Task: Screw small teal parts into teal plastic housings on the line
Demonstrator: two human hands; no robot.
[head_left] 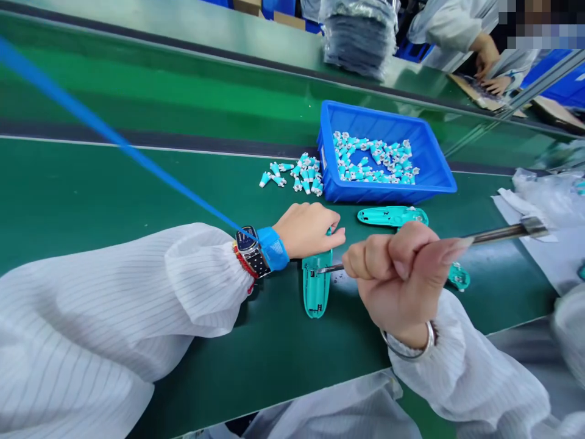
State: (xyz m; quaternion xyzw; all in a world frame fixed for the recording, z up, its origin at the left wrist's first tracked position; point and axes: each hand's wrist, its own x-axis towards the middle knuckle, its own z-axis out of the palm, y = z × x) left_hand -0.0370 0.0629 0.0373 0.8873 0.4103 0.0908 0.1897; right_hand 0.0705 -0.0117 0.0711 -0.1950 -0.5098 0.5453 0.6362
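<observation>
The single view comes from a camera worn on the person's head, looking forward and down across a green belt counter (114, 183) from just behind its near edge (365, 373). The left hand (307, 230) and right hand (395, 280) sit close to the lens in the lower middle, with white sleeves (114, 305) entering from the bottom corners. A blue plastic bin (386, 116) lies farther off, near the counter's far edge (183, 148). Beyond that, a second green belt (183, 42) and a co-worker's hand (487, 55) appear small along the top. The counter's edges converge rightward, so the view is turned partly along it.
</observation>
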